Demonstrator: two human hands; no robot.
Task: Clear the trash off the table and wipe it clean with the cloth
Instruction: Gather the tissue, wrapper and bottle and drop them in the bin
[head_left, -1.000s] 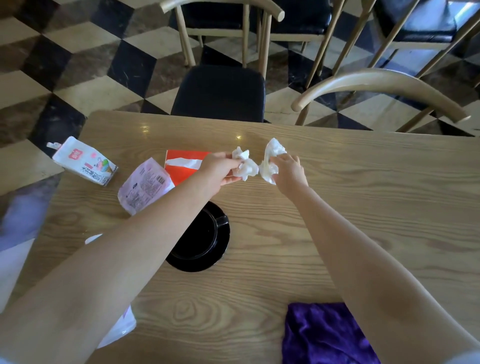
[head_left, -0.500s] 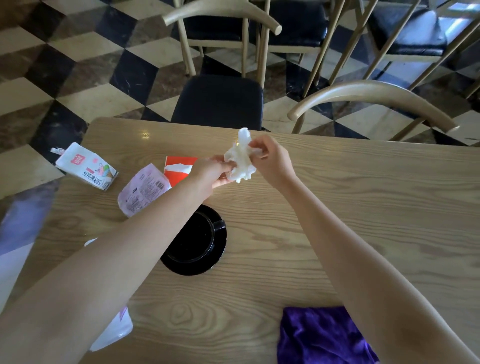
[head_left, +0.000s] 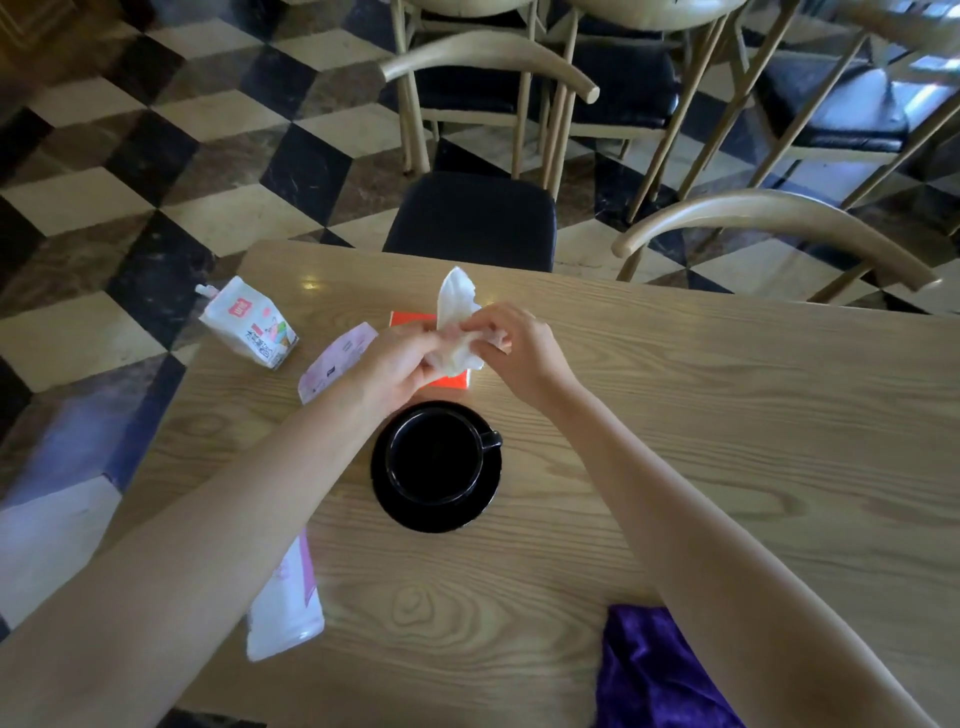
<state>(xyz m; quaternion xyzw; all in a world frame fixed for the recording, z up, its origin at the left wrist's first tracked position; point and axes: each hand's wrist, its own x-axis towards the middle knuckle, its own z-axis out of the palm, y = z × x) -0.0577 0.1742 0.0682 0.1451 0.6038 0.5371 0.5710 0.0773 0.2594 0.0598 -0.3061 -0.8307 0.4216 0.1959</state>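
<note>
Two-handed grip | left hand (head_left: 395, 358) and right hand (head_left: 519, 348) pinch crumpled tissue (head_left: 454, 306) between them | over orange packet (head_left: 449, 383)

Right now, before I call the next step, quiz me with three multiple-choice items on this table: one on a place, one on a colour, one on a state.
1. Where does the purple cloth lie?
A) at the near edge of the table
B) on a chair seat
C) on the floor

2. What colour is the cup on its saucer?
A) white
B) black
C) red

3. The crumpled tissue is:
A) lying flat on the table
B) inside the cup
C) held between both hands

Answers:
1 A, it lies on the wood at the bottom of the view.
2 B, cup and saucer are both black.
3 C, the left hand and right hand both grip it.
</note>
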